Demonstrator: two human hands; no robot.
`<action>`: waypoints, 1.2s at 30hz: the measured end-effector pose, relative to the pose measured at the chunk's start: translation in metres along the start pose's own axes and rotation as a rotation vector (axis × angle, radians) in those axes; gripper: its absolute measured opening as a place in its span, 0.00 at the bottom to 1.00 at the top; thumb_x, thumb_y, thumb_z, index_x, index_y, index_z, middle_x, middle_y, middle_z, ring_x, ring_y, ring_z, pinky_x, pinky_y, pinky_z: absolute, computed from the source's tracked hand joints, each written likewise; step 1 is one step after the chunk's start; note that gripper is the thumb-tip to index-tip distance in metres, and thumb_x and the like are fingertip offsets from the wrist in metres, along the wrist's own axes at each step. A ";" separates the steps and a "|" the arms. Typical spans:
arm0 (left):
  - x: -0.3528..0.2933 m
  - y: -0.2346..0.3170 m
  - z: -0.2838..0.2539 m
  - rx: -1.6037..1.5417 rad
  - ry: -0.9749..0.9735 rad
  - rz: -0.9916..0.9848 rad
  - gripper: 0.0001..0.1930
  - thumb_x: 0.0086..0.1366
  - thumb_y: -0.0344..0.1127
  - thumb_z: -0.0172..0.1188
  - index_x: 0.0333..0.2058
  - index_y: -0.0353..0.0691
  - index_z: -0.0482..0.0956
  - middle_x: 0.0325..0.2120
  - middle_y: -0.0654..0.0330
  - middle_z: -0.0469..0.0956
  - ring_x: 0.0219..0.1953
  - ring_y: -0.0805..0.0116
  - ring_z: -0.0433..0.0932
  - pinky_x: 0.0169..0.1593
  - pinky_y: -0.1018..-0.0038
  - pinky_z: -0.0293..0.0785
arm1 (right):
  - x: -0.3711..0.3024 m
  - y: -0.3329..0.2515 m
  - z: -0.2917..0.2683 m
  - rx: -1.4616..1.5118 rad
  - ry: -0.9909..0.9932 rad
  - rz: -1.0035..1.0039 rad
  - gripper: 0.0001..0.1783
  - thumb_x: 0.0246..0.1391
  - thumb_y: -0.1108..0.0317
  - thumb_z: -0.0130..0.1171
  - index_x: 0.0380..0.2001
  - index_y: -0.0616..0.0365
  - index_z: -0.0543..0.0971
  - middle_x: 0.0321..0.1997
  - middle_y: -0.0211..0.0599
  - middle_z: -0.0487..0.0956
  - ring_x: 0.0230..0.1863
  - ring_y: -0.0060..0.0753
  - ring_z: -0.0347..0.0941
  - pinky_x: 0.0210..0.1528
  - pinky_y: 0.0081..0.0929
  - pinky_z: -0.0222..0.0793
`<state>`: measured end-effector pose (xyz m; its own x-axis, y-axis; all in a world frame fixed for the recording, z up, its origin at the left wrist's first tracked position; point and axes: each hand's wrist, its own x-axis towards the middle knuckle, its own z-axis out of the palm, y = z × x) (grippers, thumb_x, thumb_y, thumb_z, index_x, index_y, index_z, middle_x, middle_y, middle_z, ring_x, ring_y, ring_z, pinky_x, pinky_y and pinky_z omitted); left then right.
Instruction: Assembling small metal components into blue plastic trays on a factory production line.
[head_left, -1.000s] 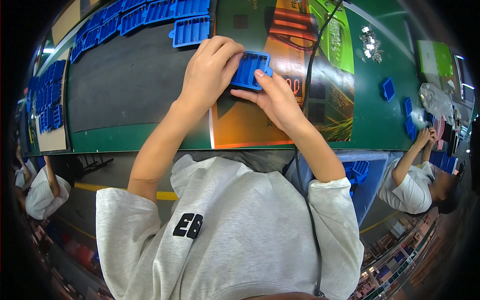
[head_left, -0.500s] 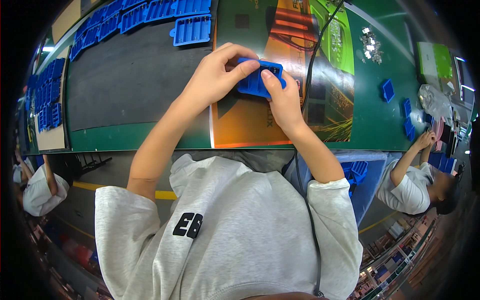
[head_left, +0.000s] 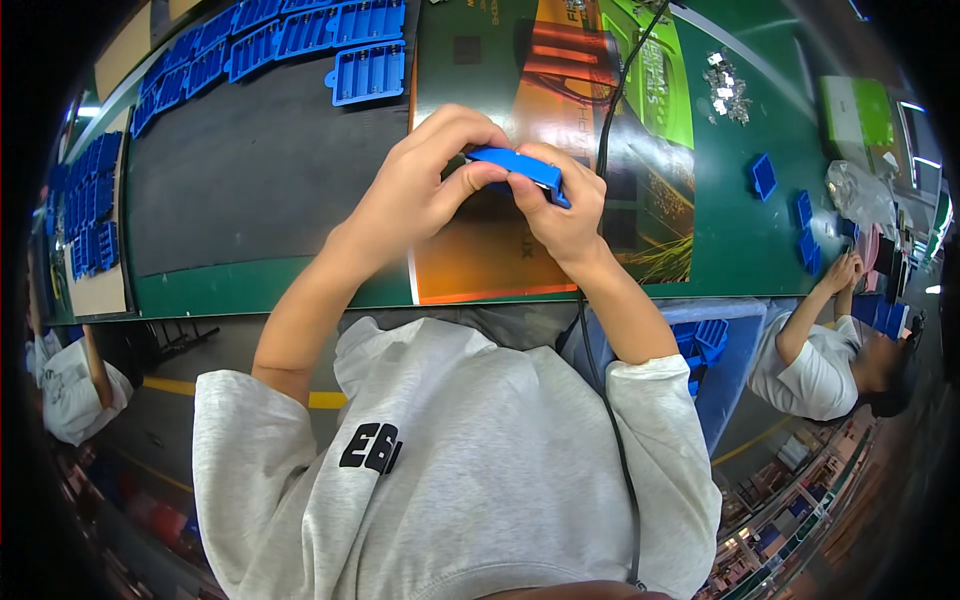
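Between my two hands is a blue plastic battery holder (head_left: 522, 166), tilted so that mostly its narrow side shows. My left hand (head_left: 440, 170) pinches its left end between thumb and fingers. At the other end, my right hand (head_left: 562, 205) grips it with the thumb below and the fingers behind. The open compartments of the holder are turned out of sight. Both hands are above a printed orange and green mat (head_left: 470, 270).
Rows of similar blue holders (head_left: 368, 72) lie beyond a dark pad (head_left: 250, 170). Small metal parts (head_left: 726, 88) are piled at the right, near loose blue holders (head_left: 763, 177). A black cable (head_left: 606, 130) crosses the mat. A blue bin (head_left: 735, 375) stands below the table edge; a co-worker (head_left: 815, 365) sits beyond it.
The battery holder has been tipped from its compartment face showing to its narrow side showing. Both hands turned with it and keep their hold.
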<state>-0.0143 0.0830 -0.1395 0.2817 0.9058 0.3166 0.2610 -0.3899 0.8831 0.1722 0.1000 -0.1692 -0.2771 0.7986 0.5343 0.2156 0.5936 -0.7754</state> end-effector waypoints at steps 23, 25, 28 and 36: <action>0.005 0.007 0.023 0.214 0.183 0.122 0.15 0.67 0.41 0.55 0.39 0.31 0.72 0.36 0.54 0.72 0.37 0.63 0.72 0.42 0.74 0.69 | 0.005 -0.007 -0.009 0.165 0.048 0.074 0.15 0.49 0.65 0.67 0.37 0.63 0.79 0.30 0.43 0.81 0.30 0.34 0.79 0.34 0.27 0.73; 0.007 0.010 0.023 0.208 0.165 0.046 0.11 0.64 0.35 0.56 0.40 0.32 0.73 0.36 0.50 0.74 0.37 0.54 0.74 0.42 0.68 0.71 | 0.005 -0.006 -0.010 0.136 0.055 0.081 0.15 0.50 0.65 0.66 0.37 0.63 0.78 0.29 0.43 0.80 0.29 0.31 0.78 0.34 0.25 0.72; 0.025 0.015 0.010 0.155 0.009 0.051 0.09 0.65 0.30 0.52 0.41 0.33 0.73 0.35 0.53 0.73 0.36 0.61 0.74 0.40 0.70 0.71 | 0.007 -0.009 -0.012 0.196 0.101 0.191 0.15 0.52 0.64 0.64 0.37 0.64 0.78 0.29 0.38 0.80 0.29 0.25 0.75 0.34 0.23 0.72; 0.188 -0.073 -0.002 0.559 -0.034 0.172 0.10 0.59 0.33 0.58 0.38 0.36 0.79 0.33 0.49 0.77 0.37 0.51 0.77 0.43 0.66 0.73 | 0.037 0.017 -0.035 1.116 0.399 0.693 0.25 0.61 0.49 0.51 0.44 0.65 0.71 0.37 0.45 0.78 0.33 0.36 0.79 0.32 0.30 0.79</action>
<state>0.0183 0.2820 -0.1435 0.3905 0.8193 0.4199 0.6538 -0.5679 0.5000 0.1982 0.1433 -0.1505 -0.0955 0.9830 -0.1570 -0.7149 -0.1775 -0.6763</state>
